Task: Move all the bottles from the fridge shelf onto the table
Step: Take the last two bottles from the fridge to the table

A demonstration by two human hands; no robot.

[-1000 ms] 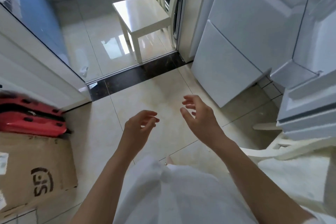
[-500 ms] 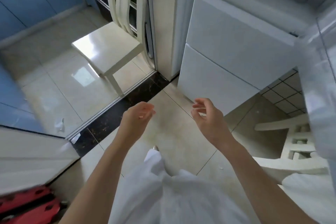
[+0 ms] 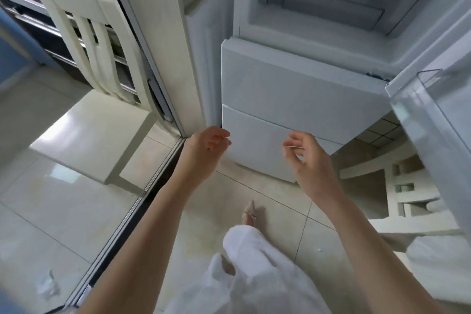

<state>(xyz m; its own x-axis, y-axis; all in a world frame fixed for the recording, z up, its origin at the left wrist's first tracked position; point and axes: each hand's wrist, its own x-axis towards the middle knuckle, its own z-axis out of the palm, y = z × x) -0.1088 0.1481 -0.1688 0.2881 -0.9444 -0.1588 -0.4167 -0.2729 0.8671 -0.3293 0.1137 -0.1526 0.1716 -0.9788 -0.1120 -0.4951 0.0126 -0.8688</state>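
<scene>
Your fridge (image 3: 293, 94) stands open in front of you, its upper door (image 3: 433, 115) swung out to the right of your right hand, so the cavity above both hands is free to reach into. That is why both arms are up and forward with nothing in them: you are set for a reach, not a carry.

No bottle shows anywhere here. The part of the fridge interior (image 3: 339, 7) that shows is a pale liner with a moulded step at the back and looks bare; whichever shelf holds the bottles must lie higher, out of view above your hands. The clear door bin (image 3: 430, 99), beyond your right hand and up, also shows nothing inside. No bench is in sight either, so I judge the task is not yet begun or between trips.

Your left hand (image 3: 204, 150) hangs in front of the lower drawer's left corner, palm turned inward, fingers (image 3: 219, 135) loosely curled and apart; its grip is empty. Your right hand (image 3: 309, 158) is held at the same height, in front of the lower drawer front (image 3: 262, 135), fingers half bent with a gap to the thumb, its grip spread and clasping nothing. Neither hand visibly touches the drawer. Both forearms run straight out from your body, wrists slightly cocked.

A white chair (image 3: 84, 99) stands to the left of your left hand.
</scene>
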